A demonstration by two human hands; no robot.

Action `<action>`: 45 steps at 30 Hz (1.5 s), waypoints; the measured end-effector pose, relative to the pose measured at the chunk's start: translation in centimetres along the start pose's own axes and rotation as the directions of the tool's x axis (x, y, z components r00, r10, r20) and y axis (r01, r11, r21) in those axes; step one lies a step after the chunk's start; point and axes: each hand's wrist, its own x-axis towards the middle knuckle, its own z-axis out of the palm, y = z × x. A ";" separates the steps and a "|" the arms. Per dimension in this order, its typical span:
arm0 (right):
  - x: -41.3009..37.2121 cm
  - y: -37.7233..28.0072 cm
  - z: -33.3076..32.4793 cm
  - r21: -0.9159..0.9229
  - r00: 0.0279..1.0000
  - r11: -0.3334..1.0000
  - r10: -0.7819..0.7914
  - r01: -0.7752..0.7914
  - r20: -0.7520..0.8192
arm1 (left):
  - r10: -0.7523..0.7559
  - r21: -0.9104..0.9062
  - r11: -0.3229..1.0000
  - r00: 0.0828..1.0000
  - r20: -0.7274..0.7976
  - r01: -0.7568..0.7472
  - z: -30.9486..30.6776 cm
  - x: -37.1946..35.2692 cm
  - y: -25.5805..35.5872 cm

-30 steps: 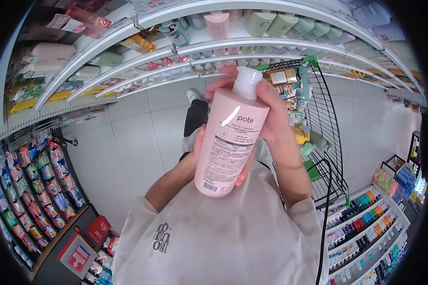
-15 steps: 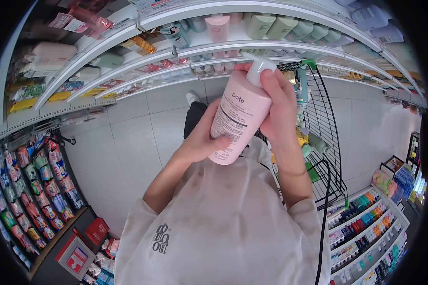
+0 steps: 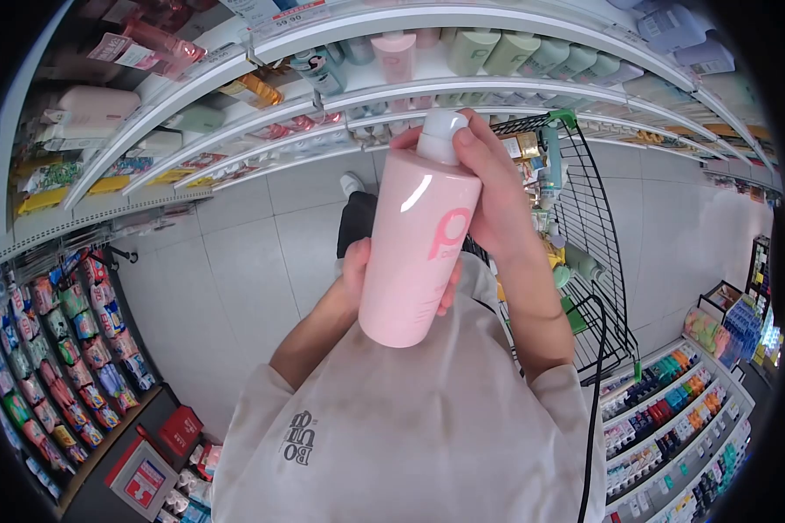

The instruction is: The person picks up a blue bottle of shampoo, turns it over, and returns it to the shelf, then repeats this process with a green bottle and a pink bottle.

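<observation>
A pink pump bottle [image 3: 406, 253] with a white pump top is held in front of my chest, tilted, its big "P" logo facing up. My right hand [image 3: 495, 187] grips it around the neck and upper side, thumb against the pump. Lower down, my left hand [image 3: 356, 268] supports it from the side and behind; its thumb shows on the left edge and some fingertips on the right, the rest hidden by the bottle. Ahead on the shelf stands a similar pink bottle [image 3: 395, 57] beside green bottles [image 3: 475, 50].
A black wire shopping cart [image 3: 597, 235] holding several products stands close on my right. Curved white shelves [image 3: 392, 94] with bottles run across the front. Racks of packets [image 3: 70, 349] are at left, and a tiered display [image 3: 663, 418] at lower right.
The bottle has been turned from its printed back label to its logo side and lowered slightly toward my chest. My left hand has shifted to the bottle's left edge.
</observation>
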 end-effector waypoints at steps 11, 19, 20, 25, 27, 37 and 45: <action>-0.5 0.8 0.8 0.108 0.994 0.988 0.108 -0.110 0.024 | 0.015 -0.278 0.959 0.972 0.233 0.052 -0.5 0.0 0.0; 0.0 1.2 0.4 0.275 0.994 0.961 0.005 -0.035 0.110 | 0.031 -0.260 0.964 0.943 0.332 0.060 -1.1 0.0 -0.2; 0.0 1.3 0.2 0.259 0.991 0.966 -0.006 -0.029 0.132 | 0.031 -0.246 0.967 0.936 0.350 0.060 -1.1 0.0 -0.2; -0.1 2.3 -0.7 0.300 0.995 0.954 -0.018 -0.013 0.099 | 0.017 -0.346 0.933 0.945 0.328 0.103 -0.9 -0.1 -0.3; -0.2 2.3 -0.8 0.315 0.996 0.949 -0.021 -0.009 0.092 | 0.005 -0.380 0.917 0.948 0.317 0.122 -0.9 -0.2 -0.3; -0.5 2.7 -0.6 0.191 0.997 0.981 -0.026 0.038 -0.067 | -0.016 -0.452 0.880 0.959 0.283 0.148 -1.0 -1.0 -0.6; -0.7 2.0 -0.2 0.147 0.996 0.988 -0.047 0.056 -0.070 | -0.068 -0.392 0.901 0.951 0.301 0.188 -0.8 -0.4 0.3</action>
